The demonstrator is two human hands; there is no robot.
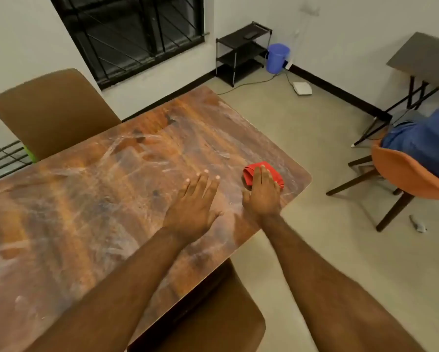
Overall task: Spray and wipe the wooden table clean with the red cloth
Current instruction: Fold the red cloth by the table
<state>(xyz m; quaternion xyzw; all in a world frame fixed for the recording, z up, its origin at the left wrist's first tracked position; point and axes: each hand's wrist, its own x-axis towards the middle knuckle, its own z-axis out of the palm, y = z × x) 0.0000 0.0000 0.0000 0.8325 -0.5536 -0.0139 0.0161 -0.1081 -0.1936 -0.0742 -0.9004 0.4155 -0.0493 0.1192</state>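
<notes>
Though smeary, one table (pixel 86 199), one red cloth (pixel 249 174), two hands (pixel 191 205) (pixel 263 195).

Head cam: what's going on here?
A person is wiping a wooden table. The right hand presses flat on a folded red cloth near the table's far right corner. The left hand is spread flat beside it, on or just above the tabletop, and holds nothing. The surface is covered in whitish streaks and smears, so the wiping is not done. No spray bottle is in view.
</notes>
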